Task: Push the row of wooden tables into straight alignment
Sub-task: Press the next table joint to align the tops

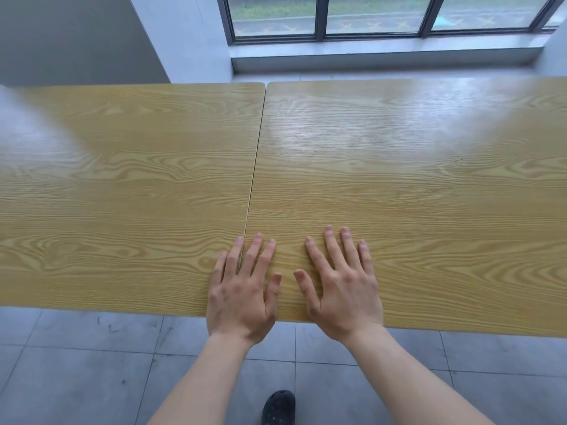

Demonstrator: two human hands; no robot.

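Two light wooden tables stand side by side, the left table (129, 185) and the right table (414, 185), with a thin seam between them running from the far edge to the near edge. The right table's far edge sits slightly farther away than the left one's. My left hand (242, 289) lies flat, fingers spread, across the seam at the near edge. My right hand (340, 286) rests flat on the right table beside it, palm down at the near edge. Neither hand holds anything.
Grey floor tiles (92, 363) lie below the near table edge, with a dark shoe (279, 407) at the bottom. Beyond the tables are a white pillar (184, 38), a low sill and a window (383, 16).
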